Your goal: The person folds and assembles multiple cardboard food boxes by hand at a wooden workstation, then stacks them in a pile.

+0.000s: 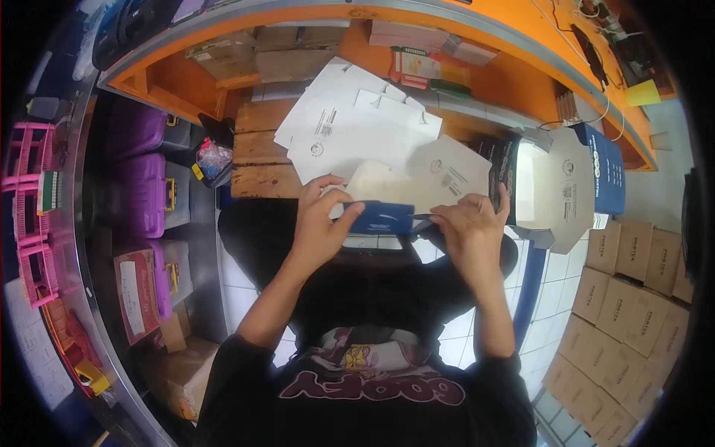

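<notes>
The person sits in a black printed shirt [372, 398], bent over a blue carton [383, 218] held level above the lap. The left hand [320, 223] has its thumb pressed on the carton's left end, the fingers curled around behind. The right hand [474, 231] pinches a dark flap [423, 221] at the other end between thumb and finger, one outer finger sticking up. A cream panel [383, 182] stands up behind the blue face. Past it, white card sheets [335, 123] lie overlapping on a wooden bench [257, 179]. To the right of these I see an open box [532, 186], its pale flaps spread, and brown boxes [622, 313] packed in rows. Purple-lidded bins [141, 195] stand off to the left, and an orange shelf [514, 89] runs across the back.
</notes>
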Demonstrator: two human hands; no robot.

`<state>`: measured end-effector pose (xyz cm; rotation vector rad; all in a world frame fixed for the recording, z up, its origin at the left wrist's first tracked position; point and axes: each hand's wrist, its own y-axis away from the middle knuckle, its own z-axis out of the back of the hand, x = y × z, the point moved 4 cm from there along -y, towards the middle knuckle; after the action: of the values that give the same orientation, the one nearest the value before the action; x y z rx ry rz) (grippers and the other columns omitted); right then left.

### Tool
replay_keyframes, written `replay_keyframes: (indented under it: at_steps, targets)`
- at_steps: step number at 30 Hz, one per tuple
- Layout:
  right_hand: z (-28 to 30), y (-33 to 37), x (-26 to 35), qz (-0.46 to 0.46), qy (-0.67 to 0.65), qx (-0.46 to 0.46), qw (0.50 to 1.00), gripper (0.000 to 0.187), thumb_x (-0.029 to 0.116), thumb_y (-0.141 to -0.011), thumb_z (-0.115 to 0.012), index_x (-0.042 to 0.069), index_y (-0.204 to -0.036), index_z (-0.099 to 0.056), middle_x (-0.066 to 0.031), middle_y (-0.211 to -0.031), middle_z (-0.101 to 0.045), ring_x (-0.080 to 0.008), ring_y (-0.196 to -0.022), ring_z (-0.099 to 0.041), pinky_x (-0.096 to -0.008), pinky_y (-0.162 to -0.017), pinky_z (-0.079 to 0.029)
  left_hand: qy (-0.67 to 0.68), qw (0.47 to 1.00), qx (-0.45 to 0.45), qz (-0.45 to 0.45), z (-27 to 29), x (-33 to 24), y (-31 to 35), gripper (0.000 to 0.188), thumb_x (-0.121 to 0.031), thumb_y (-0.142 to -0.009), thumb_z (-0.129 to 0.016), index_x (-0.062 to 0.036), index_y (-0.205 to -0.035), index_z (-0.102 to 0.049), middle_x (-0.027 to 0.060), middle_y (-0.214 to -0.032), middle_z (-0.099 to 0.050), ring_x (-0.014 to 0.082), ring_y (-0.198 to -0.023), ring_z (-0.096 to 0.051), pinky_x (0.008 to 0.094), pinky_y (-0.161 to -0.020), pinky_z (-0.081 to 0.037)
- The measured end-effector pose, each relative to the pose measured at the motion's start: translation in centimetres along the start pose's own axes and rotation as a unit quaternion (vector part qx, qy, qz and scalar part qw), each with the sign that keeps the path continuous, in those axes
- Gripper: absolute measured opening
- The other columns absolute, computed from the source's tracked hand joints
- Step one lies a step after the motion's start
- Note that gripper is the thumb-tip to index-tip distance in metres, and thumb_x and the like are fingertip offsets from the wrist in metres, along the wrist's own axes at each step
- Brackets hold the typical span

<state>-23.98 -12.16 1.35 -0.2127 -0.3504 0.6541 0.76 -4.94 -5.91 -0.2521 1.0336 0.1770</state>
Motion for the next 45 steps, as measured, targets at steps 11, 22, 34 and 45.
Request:
replay_keyframes:
  at_steps: [11, 22, 34, 45]
  targets:
    - [-1.3, 0.7, 3.5, 0.136, 0.058, 0.048, 0.988, 0.008, 0.015, -0.072, -0.068, 0.013, -0.078, -0.073, -0.0009, -0.068, -0.066, -0.0215, -0.093, -0.062, -0.0671, -0.116, -0.034, -0.039, 0.979, 0.080, -0.181, -2.0, -5.2, -0.4, 0.011, -0.009, -0.080, -0.081, -0.0058, -0.087, -0.073, 0.0156, -0.128, -0.061, 0.0435, -0.130, -0.052, 0.0519, -0.112, -0.039]
    - [-0.3, -0.2, 3.7, 0.127, 0.079, 0.039, 0.988, 0.011, 0.014, -0.076, -0.067, 0.011, -0.086, -0.072, -0.0042, -0.078, -0.069, -0.0267, -0.108, -0.066, -0.0619, -0.116, -0.036, -0.019, 0.982, 0.064, -0.178, -3.4, -5.6, 1.1, 0.012, -0.003, -0.078, -0.080, -0.0067, -0.087, -0.071, 0.0120, -0.126, -0.058, 0.0400, -0.128, -0.051, 0.0507, -0.108, -0.041]
    - [6.1, 1.5, -5.6, -0.020, 0.228, 0.040, 0.973, 0.026, 0.007, -0.081, -0.063, 0.011, -0.105, -0.072, -0.0093, -0.109, -0.076, -0.0277, -0.099, -0.073, -0.0405, -0.083, -0.058, 0.017, 0.948, -0.104, -0.302, -4.5, -9.6, 3.7, 0.051, -0.018, -0.084, -0.083, -0.0271, -0.132, -0.070, 0.0154, -0.145, -0.051, 0.0355, -0.130, -0.054, 0.0560, -0.105, -0.045]
    - [6.1, 2.7, -11.8, -0.150, 0.120, 0.152, 0.970, 0.058, 0.001, -0.090, -0.062, 0.013, -0.146, -0.057, -0.0230, -0.127, -0.068, -0.0428, -0.114, -0.066, -0.0488, -0.100, -0.054, 0.026, 0.972, -0.073, -0.221, -3.7, -6.7, 4.3, 0.043, -0.001, -0.086, -0.074, -0.0068, -0.129, -0.071, 0.0213, -0.134, -0.059, 0.0382, -0.118, -0.061, 0.0478, -0.100, -0.050]
